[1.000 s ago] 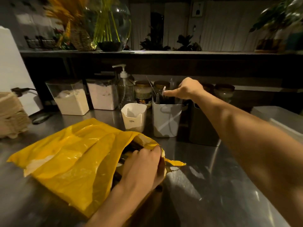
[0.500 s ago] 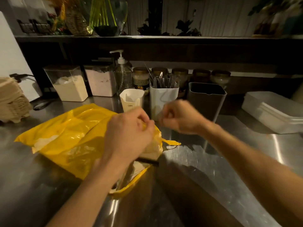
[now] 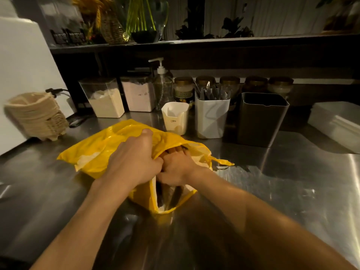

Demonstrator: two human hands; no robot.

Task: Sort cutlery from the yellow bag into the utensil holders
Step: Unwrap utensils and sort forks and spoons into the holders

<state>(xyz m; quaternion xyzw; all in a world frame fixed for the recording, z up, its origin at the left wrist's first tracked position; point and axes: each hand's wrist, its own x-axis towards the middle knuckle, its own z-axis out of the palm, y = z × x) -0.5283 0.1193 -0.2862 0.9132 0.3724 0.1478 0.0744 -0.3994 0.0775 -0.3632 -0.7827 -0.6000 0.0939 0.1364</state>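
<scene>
The right hand [image 3: 176, 168] has moved from the white rectangular utensil holder [image 3: 211, 117] into the open yellow plastic bag [image 3: 101, 151].

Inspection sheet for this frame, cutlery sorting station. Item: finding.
Surface: steel counter, reflective.
Job's things: yellow bag lies with its mouth toward the person; white holder holds cutlery; cream holder and dark holder show nothing above their rims.
Clutter: canisters, pump bottle, jars, egg cartons, white tray.
Hands: left hand grips the bag's upper edge; right hand is inside the mouth, grasp hidden.
Cables: black cable, far left.
Surroundings: shelf with vase.
</scene>
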